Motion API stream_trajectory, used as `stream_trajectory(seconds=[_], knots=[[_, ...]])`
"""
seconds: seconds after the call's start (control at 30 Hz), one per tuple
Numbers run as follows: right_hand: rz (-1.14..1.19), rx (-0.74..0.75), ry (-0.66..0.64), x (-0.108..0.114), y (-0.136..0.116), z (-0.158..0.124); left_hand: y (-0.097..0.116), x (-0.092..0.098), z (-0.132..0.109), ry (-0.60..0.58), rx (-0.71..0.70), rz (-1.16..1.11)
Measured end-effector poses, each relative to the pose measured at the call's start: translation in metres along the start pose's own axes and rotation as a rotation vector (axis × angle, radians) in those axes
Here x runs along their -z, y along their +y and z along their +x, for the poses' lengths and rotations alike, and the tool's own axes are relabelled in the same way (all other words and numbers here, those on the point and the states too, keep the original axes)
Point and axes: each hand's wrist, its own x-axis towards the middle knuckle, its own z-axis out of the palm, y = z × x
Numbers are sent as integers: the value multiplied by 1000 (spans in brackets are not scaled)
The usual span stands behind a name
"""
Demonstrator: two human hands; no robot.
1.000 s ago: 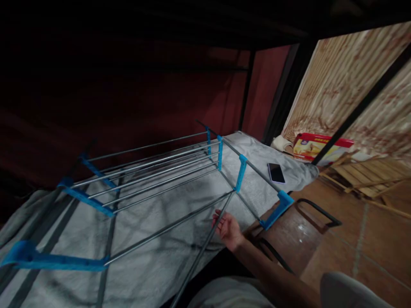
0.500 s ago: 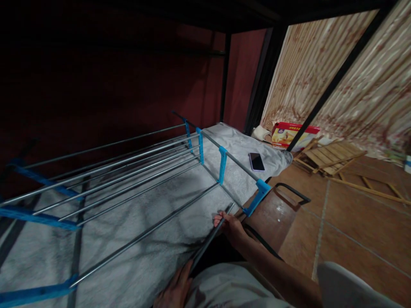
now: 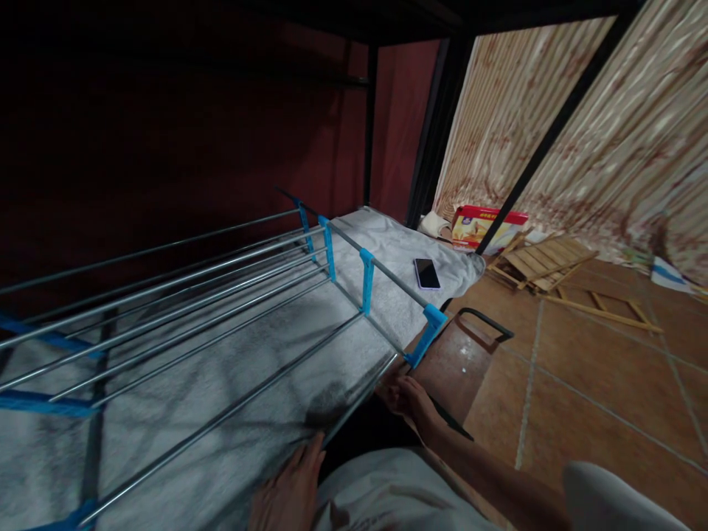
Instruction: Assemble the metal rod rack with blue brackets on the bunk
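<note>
A rack of thin metal rods [image 3: 237,414] with blue plastic brackets [image 3: 428,335] lies across a grey blanket [image 3: 381,236]. A loose grey rod [image 3: 359,400] runs along the bed's near edge, its far end just short of the nearest blue bracket. My left hand [image 3: 290,487] lies with fingers stretched out at this rod's near end; its thumb side and any grip underneath are hidden. My right hand [image 3: 410,402] is just right of the rod's far end, below the bracket, apart from the rod. Its fingers are curled in shadow, and what they hold, if anything, is hidden.
A phone [image 3: 427,273] lies on the blanket beyond the rack. A brown board with a black handle [image 3: 462,369] stands beside the bed. On the tiled floor are a red box [image 3: 487,225] and wooden slatted pieces [image 3: 550,259]. Black bed posts [image 3: 369,133] rise around.
My right hand has come off the loose rod and moved slightly down and right of it. My left hand has shifted a little down and left. The view has turned slightly right.
</note>
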Motion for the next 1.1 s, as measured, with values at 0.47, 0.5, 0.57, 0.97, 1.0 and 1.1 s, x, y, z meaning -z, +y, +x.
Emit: stream_trajectory(seconds=[0.47, 0.5, 0.57, 0.97, 1.0, 1.1], knots=[[-604, 414, 155, 43, -30, 28, 9, -12, 2, -65, -71, -144], [-650, 414, 146, 44, -31, 27, 10, -11, 1, -61, -65, -153], [-719, 417, 127, 45, -32, 26, 11, -11, 1, -42, -59, -164], [-672, 411, 118, 46, -46, 23, 15, -17, 7, -60, -53, -199], [-671, 415, 113, 46, -47, 23, 16, -17, 7, -52, -52, -197], [-668, 416, 102, 44, -52, 23, 17, -17, 8, -45, -54, -220]])
